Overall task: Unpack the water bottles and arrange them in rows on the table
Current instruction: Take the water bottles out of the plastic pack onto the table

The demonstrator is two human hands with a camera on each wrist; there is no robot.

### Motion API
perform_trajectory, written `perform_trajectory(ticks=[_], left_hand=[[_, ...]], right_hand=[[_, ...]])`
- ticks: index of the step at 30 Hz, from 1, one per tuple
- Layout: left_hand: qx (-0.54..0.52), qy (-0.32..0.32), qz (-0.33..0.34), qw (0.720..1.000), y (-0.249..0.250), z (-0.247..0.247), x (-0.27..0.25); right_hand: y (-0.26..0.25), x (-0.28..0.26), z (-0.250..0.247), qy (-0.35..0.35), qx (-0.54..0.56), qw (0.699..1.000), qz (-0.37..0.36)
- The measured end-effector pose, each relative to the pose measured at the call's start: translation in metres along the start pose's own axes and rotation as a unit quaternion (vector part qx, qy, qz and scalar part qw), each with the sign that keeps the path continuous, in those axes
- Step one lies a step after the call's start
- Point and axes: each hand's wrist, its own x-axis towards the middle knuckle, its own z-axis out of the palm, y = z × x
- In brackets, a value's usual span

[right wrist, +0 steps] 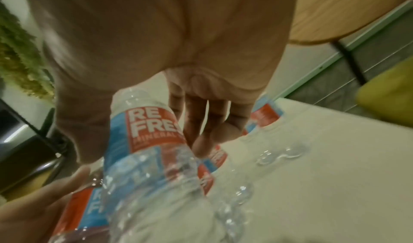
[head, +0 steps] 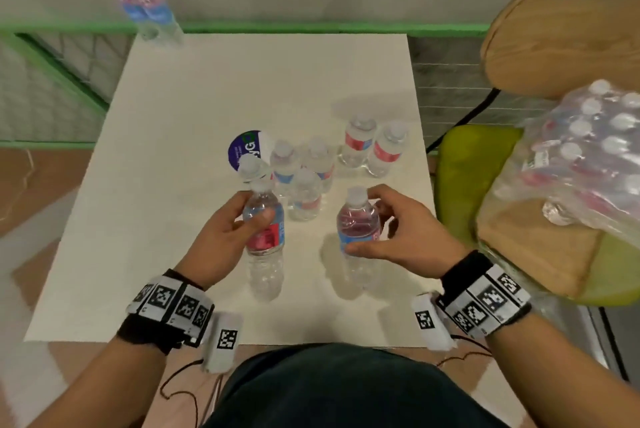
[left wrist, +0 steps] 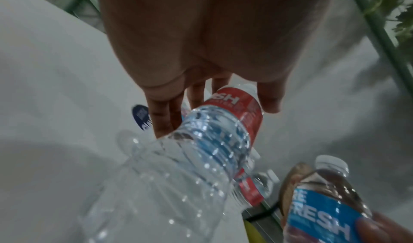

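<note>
My left hand [head: 239, 220] grips a clear water bottle [head: 265, 240] with a red and blue label, held over the white table [head: 173, 185] near its front. The same bottle [left wrist: 201, 158] fills the left wrist view, fingers curled round its label. My right hand [head: 377, 230] grips a second bottle [head: 358, 237] by the label, thumb in front; that bottle [right wrist: 152, 158] runs down the middle of the right wrist view. Several bottles [head: 304, 178] stand clustered mid-table, with a pair [head: 374, 147] behind them to the right. Two more bottles [head: 149, 8] stand at the far left corner.
A plastic-wrapped pack of bottles [head: 588, 157] lies on a wooden chair [head: 533, 247] with a green cushion, right of the table. A round blue and white sticker [head: 247, 147] lies on the table behind the cluster. A green railing [head: 311, 28] runs behind the table.
</note>
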Motion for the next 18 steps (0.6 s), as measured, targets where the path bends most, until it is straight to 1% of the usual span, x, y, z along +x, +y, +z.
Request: perform_trajectory(ticks=[3,5,7,10,13,16,18], left_hand=[[0.023,0.055,-0.009,0.998,-0.014,-0.052,0.000],[0.043,0.073,-0.017,0.996,-0.024,-0.083,0.006],[0.067,0.068,-0.021,0.995,-0.032,-0.110,0.013],[0.135,0.056,-0.022,0.989,-0.045,-0.141,0.030],[0.135,0.073,0.002,0.988,-0.056,-0.161,0.051],[0.127,0.082,0.050,0.987,-0.059,-0.170,0.073],[0.136,0.126,0.081,0.979,-0.060,-0.174,0.089]], right_hand=[[-0.032,0.027,0.033,-0.050,-0.027,0.998,-0.024],[-0.048,0.044,0.055,-0.075,-0.053,0.995,-0.035],[-0.062,0.060,0.076,-0.095,-0.088,0.990,-0.059],[-0.079,0.086,0.108,-0.119,-0.127,0.981,-0.083],[-0.091,0.114,0.136,-0.118,-0.177,0.970,-0.120],[-0.104,0.137,0.159,-0.109,-0.224,0.959,-0.134],[-0.115,0.150,0.169,-0.101,-0.240,0.958,-0.122]])
